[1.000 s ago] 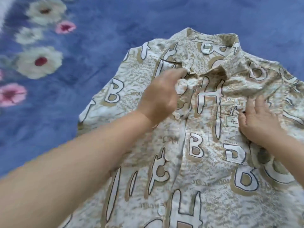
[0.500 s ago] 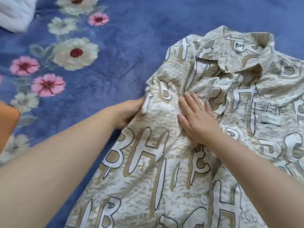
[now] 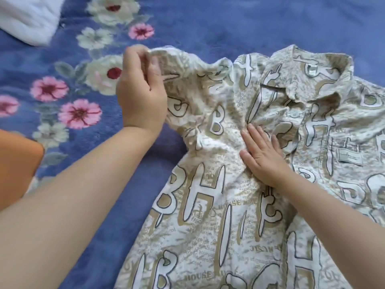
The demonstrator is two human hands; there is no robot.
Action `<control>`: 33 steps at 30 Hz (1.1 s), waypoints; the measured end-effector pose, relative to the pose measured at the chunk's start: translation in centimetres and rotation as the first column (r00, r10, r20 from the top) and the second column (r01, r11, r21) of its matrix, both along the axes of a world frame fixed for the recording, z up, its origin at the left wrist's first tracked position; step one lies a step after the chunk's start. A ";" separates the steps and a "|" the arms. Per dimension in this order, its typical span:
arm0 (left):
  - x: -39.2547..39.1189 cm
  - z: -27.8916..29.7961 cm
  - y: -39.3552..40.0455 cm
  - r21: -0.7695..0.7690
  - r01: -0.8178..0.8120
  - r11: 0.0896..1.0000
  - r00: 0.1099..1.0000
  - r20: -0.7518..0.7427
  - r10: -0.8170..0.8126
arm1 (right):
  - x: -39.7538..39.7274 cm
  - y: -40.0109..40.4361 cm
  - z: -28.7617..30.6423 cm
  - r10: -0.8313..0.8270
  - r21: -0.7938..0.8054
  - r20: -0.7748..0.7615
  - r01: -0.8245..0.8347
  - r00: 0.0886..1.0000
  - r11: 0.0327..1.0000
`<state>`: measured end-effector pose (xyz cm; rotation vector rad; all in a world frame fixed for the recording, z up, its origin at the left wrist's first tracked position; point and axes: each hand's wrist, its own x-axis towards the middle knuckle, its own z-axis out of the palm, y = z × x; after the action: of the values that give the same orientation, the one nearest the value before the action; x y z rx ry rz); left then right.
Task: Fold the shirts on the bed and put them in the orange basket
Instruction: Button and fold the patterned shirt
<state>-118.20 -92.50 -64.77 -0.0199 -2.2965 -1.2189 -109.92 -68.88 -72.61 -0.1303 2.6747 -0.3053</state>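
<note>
A cream and tan shirt (image 3: 239,215) printed with large letters lies face up on the blue bed cover, collar at the upper right. My left hand (image 3: 141,92) pinches the hem of the shirt's left sleeve (image 3: 187,80) and holds it lifted off the cover. My right hand (image 3: 262,155) presses flat with straight fingers on the shirt's chest, just right of the sleeve seam. An orange edge, possibly the basket (image 3: 16,167), shows at the left border under my left forearm.
The blue bed cover (image 3: 208,24) has pink and white flowers along its left side. A white cloth or pillow (image 3: 27,17) lies in the top left corner. The shirt runs off the frame at the right and bottom.
My left hand has taken hold of the sleeve edge and pulled it up and outward to the left. My right hand stays pressed on the chest.
</note>
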 end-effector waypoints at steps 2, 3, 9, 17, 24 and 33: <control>0.0 -0.7 -1.5 0.007 -0.029 1.000 0.997 0.075 0.029 | 0.0 -0.4 0.4 -0.013 0.027 0.030 0.012 0.999 1.000; 0.0 -1.4 -2.1 0.078 -0.100 0.992 0.977 0.198 0.083 | 0.0 -0.7 0.8 -0.011 0.061 0.044 0.008 0.999 0.998; 1.6 -5.7 -4.5 -0.111 -0.149 0.983 0.859 0.478 0.184 | -1.3 -2.7 4.4 0.048 0.162 -0.199 -0.016 0.979 0.987; -1.6 -8.2 -8.3 0.546 -0.387 0.743 0.694 0.703 -0.155 | -11.1 -5.0 7.1 -0.077 -0.115 -0.449 0.028 0.890 0.993; -2.4 -9.6 -9.2 0.652 -0.426 0.628 0.716 0.667 -0.207 | -19.4 -8.0 4.9 0.079 0.179 -0.207 -0.041 0.975 0.983; -4.1 -10.6 -9.9 0.690 -0.548 0.472 0.677 0.698 -0.235 | -23.0 -10.5 5.4 0.112 0.098 -0.344 -0.083 0.932 0.992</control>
<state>-122.32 -102.38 -75.41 1.2951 -1.7448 -2.4765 -132.89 -79.33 -67.23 -0.3184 3.0146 -0.1507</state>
